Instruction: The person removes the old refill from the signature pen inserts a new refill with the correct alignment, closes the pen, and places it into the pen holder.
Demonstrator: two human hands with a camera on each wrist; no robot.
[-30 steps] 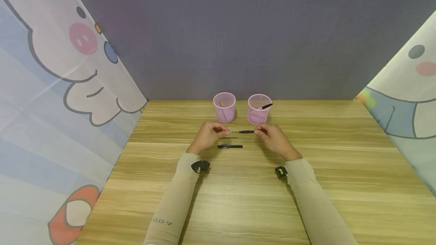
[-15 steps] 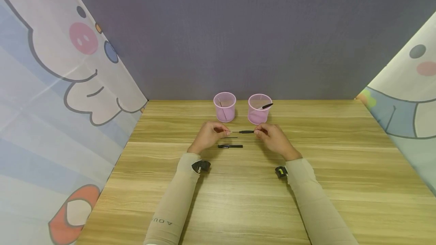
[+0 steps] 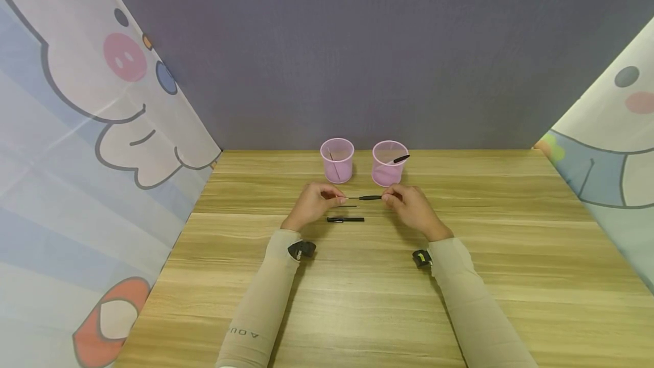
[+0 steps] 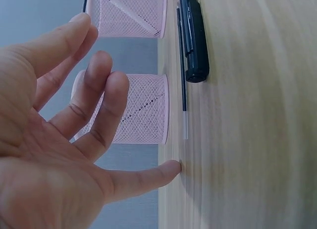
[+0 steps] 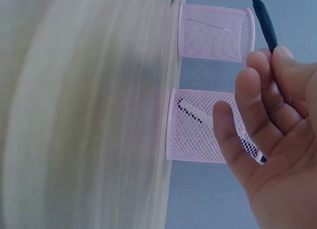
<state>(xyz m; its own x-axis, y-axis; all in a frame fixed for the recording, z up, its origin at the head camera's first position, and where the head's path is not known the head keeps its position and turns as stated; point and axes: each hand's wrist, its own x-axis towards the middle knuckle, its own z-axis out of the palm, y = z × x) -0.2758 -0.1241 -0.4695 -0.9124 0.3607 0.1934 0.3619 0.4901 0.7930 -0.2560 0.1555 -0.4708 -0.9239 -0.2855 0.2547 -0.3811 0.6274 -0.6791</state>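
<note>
In the head view, a black pen [image 3: 345, 220] lies on the wood-grained bench [image 3: 368, 300], and just beyond it the left hand [image 3: 313, 204] narrows to a pinch on a thin rod [image 3: 352, 198] while the right hand [image 3: 413, 212] pinches a black barrel [image 3: 370, 197]. Rod and barrel line up end to end; whether they are being joined or parted cannot be told, so this piece of work looks midway. Farther beyond the black pen stand a left cup [image 3: 337, 169], a slim stick [image 3: 333, 166] leaning inside, and a right cup [image 3: 387, 174] holding a pale pen [image 3: 401, 159] with a black end; these look put away, while the black pen and a dark refill [image 3: 347, 207] beyond it are in neither hand and seem left to deal with. In the left wrist view, the black pen shows a smooth, glossy, rounded body with a clip, the needle-slim refill ending in a whitish tip beside it; thumb and forefinger meet, other fingers spread. In the right wrist view, the barrel is matt-looking and tapered, between thumb and fingertip, and both cups beyond show pink open mesh with solid rims.
</note>
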